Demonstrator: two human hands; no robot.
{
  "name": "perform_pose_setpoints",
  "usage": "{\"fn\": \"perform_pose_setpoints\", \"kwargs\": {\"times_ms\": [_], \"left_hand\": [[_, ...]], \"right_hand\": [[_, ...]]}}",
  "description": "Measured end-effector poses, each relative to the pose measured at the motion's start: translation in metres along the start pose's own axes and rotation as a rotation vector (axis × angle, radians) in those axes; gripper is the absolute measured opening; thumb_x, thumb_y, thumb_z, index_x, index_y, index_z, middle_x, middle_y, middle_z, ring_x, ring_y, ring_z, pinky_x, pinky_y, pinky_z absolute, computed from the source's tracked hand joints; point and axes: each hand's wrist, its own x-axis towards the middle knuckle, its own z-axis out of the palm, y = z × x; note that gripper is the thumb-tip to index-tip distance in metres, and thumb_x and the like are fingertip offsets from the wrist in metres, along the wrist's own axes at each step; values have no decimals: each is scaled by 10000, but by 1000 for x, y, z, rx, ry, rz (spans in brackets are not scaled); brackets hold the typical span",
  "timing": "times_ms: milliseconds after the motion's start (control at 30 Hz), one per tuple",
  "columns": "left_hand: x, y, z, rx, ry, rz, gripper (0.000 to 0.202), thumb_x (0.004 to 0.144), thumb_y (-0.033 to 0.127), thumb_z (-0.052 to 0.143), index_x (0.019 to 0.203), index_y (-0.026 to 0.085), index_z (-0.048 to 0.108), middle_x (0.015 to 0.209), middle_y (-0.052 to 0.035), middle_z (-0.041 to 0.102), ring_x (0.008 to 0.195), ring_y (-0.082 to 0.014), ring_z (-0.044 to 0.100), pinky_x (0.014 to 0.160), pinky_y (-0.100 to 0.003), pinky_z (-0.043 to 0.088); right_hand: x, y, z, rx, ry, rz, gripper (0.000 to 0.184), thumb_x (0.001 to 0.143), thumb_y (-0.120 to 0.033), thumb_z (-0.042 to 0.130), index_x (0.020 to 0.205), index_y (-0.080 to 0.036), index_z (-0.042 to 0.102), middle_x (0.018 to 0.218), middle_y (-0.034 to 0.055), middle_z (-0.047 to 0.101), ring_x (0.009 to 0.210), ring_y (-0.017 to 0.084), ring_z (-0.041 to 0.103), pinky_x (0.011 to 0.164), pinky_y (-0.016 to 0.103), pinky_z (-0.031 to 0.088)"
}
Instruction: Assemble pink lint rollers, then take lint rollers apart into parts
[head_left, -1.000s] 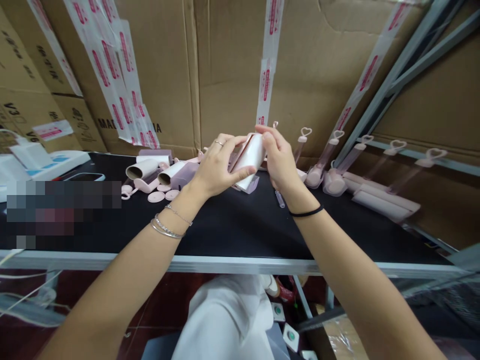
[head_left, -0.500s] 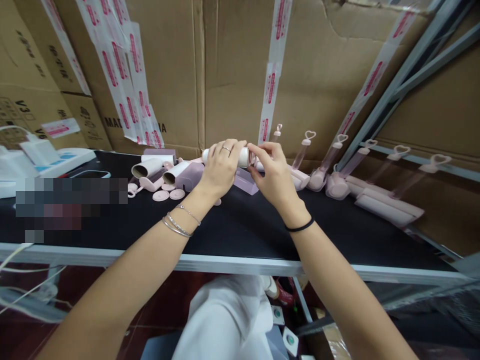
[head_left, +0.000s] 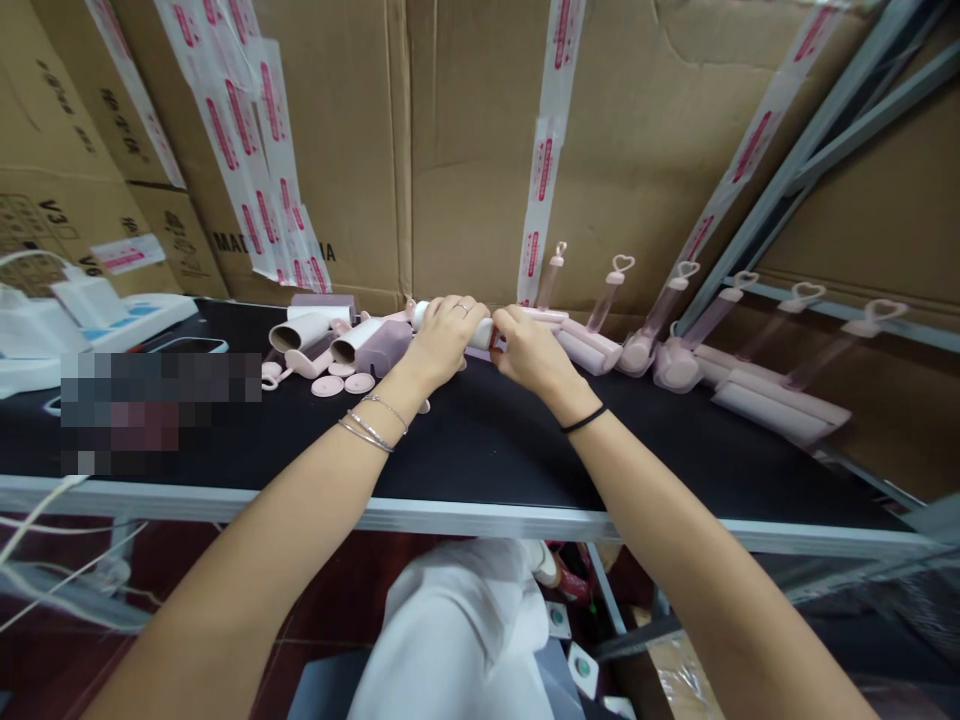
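Observation:
Over the middle of the black tabletop, my left hand [head_left: 442,338] is wrapped around a white tube [head_left: 480,333] lying sideways. At the tube's right end my right hand [head_left: 529,350] has its fingers bent together, hiding whatever small pinkish piece they pinch there. Left of the hands lie open white tubes [head_left: 298,332], a purple sleeve-like piece [head_left: 384,347] and flat pink discs [head_left: 328,386]. On the right, pink pieces [head_left: 592,347] lie near clear wands with heart-shaped tops [head_left: 622,264], which stand tilted in a row.
A white power strip [head_left: 150,315] with plugs and a phone-like object [head_left: 191,346] sit at the left. Tall cardboard [head_left: 472,150] closes off the back. A metal rack post [head_left: 795,180] rises at the right, and a metal rail [head_left: 487,517] edges the table's front.
My right hand has turned and its fingers have closed in at the tube's right end. My left hand keeps its hold, slightly lower and farther right. The view has shifted a little.

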Motion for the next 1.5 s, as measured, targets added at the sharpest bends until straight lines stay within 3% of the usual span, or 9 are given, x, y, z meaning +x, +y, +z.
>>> {"fn": "perform_pose_setpoints", "kwargs": {"times_ms": [400, 667, 800, 1000, 1100, 1167, 1300, 1400, 1500], "left_hand": [[2, -14, -4, -125, -186, 105, 325, 738, 89, 590, 1051, 170, 561, 1115, -75, 617, 1037, -246, 554, 889, -355, 402], [-1, -15, -19, -367, -246, 53, 377, 701, 58, 600, 1055, 189, 581, 1053, -35, 646, 1008, -210, 585, 900, -327, 420], [-1, -14, -21, -432, -188, 87, 370, 712, 130, 661, 1068, 198, 584, 1083, -33, 657, 1038, -217, 576, 924, -344, 419], [-2, -20, -13, -377, -172, 86, 411, 761, 280, 673, 1157, 212, 587, 1145, -48, 672, 1072, -235, 593, 934, -342, 398], [-3, -18, -15, -302, -238, 36, 407, 764, 272, 650, 1163, 220, 589, 1157, -47, 672, 1071, -246, 596, 932, -355, 384], [-3, -15, -18, -254, -276, 10, 370, 764, 242, 625, 1132, 212, 598, 1136, -52, 676, 1056, -249, 600, 918, -358, 383], [-2, -11, -19, -210, -276, 10, 327, 779, 241, 589, 1105, 210, 595, 1126, -63, 669, 1063, -247, 589, 901, -352, 392], [-2, -10, -16, -174, -268, 12, 341, 788, 279, 584, 1124, 221, 595, 1130, -69, 664, 1088, -257, 582, 922, -362, 396], [-3, -10, -14, -134, -274, 6, 388, 803, 336, 575, 1176, 229, 580, 1155, -72, 662, 1111, -272, 586, 949, -381, 398]], "right_hand": [[-1, 19, 19, 177, 33, -204, 253, 727, -38, 462, 929, -174, 533, 1021, 97, 573, 866, 193, 557, 742, 285, 439], [-2, 29, 30, 257, 96, -193, 266, 720, -40, 452, 930, -191, 509, 978, 78, 527, 850, 195, 524, 749, 305, 452], [-5, 39, 30, 284, 151, -146, 327, 699, 13, 429, 938, -189, 524, 998, 88, 524, 908, 200, 535, 848, 344, 460], [-7, 38, 29, 428, -55, -178, 458, 701, -97, 645, 1139, -155, 526, 1187, 125, 560, 1104, 247, 549, 962, 406, 447], [-11, 50, 20, 475, -80, -23, 575, 688, -212, 729, 1220, -157, 519, 1224, 115, 590, 1132, 245, 565, 985, 401, 444], [-17, 62, 15, 370, -80, 200, 490, 728, -221, 695, 1189, -136, 551, 1185, 128, 623, 1083, 237, 597, 947, 382, 465], [-28, 78, 15, 30, -382, 666, 281, 780, -264, 650, 999, -88, 653, 1039, 204, 678, 985, 312, 642, 832, 411, 489], [-31, 80, 21, 0, -519, 732, 165, 789, -203, 622, 881, -78, 679, 970, 236, 686, 930, 336, 656, 774, 406, 479], [-27, 75, 21, 18, -441, 672, 226, 792, -55, 491, 941, -82, 659, 1014, 215, 677, 945, 282, 644, 776, 353, 459]]}}
